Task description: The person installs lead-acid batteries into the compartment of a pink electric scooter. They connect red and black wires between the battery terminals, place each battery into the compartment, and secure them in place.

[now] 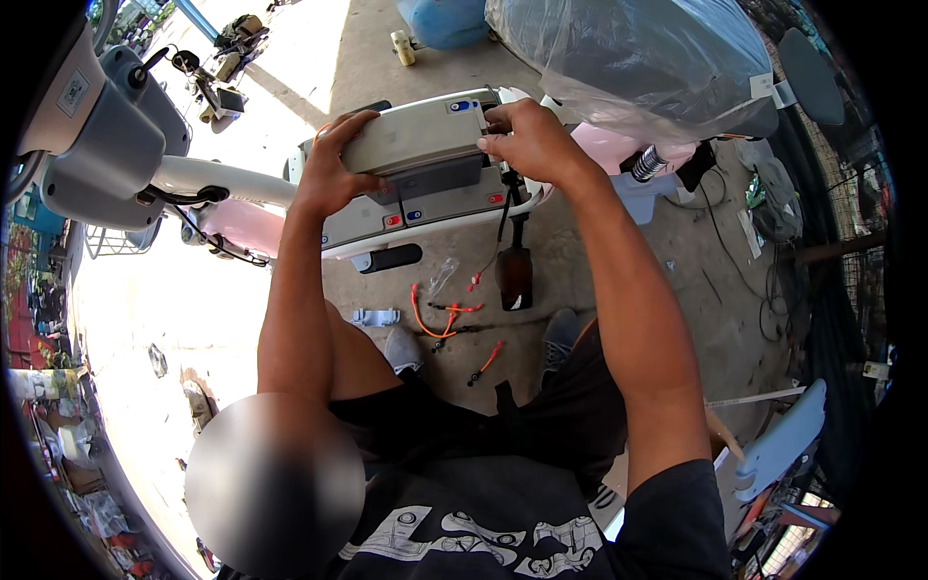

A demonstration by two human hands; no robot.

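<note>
Grey battery box (416, 135) is clasped at both ends, left hand (329, 164) and right hand (527, 145) wrapped tight, poised over the scooter footboard (425, 208) bay; lowering it squarely seems next, clear of orange wires (435, 319) nearer.

Underside of the grey battery box (416, 135) behind both hands, scooter handlebar (87, 116) cut by the rim.
</note>
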